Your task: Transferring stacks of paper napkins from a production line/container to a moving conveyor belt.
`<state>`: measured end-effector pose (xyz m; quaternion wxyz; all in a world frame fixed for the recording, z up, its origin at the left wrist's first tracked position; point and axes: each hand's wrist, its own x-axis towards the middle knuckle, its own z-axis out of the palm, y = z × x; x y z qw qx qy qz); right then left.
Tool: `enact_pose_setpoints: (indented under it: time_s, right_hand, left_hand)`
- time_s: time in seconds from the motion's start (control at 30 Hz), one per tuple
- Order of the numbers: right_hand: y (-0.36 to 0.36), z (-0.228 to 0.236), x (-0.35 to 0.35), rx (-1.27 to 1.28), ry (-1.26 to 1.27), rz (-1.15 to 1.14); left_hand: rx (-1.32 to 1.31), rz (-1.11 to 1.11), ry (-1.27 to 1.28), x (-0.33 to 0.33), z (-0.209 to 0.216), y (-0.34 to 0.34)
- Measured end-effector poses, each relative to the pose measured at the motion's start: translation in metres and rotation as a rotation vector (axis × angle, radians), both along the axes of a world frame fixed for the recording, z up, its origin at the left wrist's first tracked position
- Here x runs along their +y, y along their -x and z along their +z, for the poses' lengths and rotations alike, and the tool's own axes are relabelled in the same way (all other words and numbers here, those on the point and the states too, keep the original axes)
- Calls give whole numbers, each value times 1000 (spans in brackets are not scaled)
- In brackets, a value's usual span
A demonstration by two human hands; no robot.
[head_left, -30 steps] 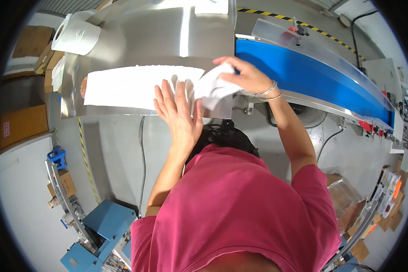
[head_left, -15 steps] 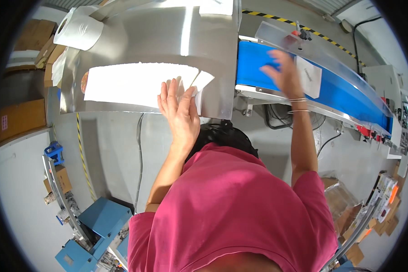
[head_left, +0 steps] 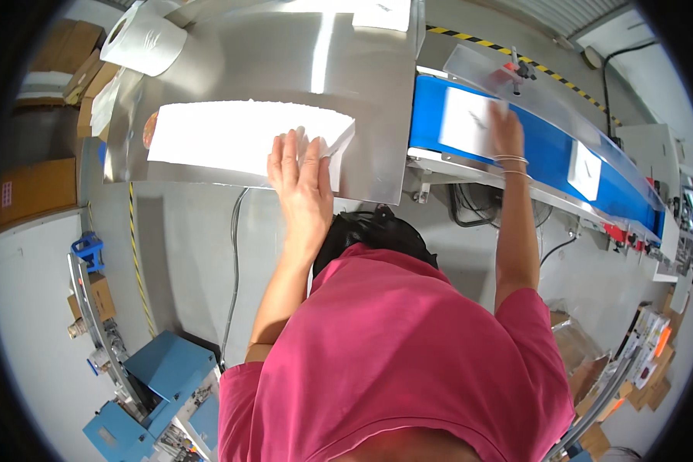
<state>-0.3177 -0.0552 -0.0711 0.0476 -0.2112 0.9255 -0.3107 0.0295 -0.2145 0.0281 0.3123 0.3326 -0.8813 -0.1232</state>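
A long, slightly curved row of overlapping white paper cards (head_left: pixel 223 135) lies on the steel table. My left hand (head_left: pixel 299 165) rests on its right end, fingers stretched out and holding nothing around them. Over the blue conveyor belt (head_left: pixel 550 146), my right hand (head_left: pixel 508 132) has its fingers together at the right edge of a white card (head_left: pixel 463 123), blurred by motion. Farther right along the belt lies another white card (head_left: pixel 584 171) with a small dark mark.
A white roll (head_left: pixel 142 42) stands at the table's far left, and a reddish-brown round piece (head_left: pixel 150 131) at the row's left end. Another white sheet (head_left: pixel 383 14) lies at the far edge. A clear guard (head_left: pixel 470 65) runs along the belt's far side.
The earlier card has travelled right along the belt. My right hand, empty and spread before, is now at a new card on the belt. My left hand stays on the row.
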Motion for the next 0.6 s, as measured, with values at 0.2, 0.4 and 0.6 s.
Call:
enact_pose_setpoints:
  time_s: [0.2,0.4,0.6]
  right_hand:
    - [-49,65,-1,306,97,241]
    - [-146,80,-101,-207,393,1090]
    - [-104,36,-80,-728,490,579]
  left_hand:
    - [12,9,22,1,-5,-1]
    - [-62,-73,38,-4,-4,-2]
    - [-67,41,-6,-13,7,-7]
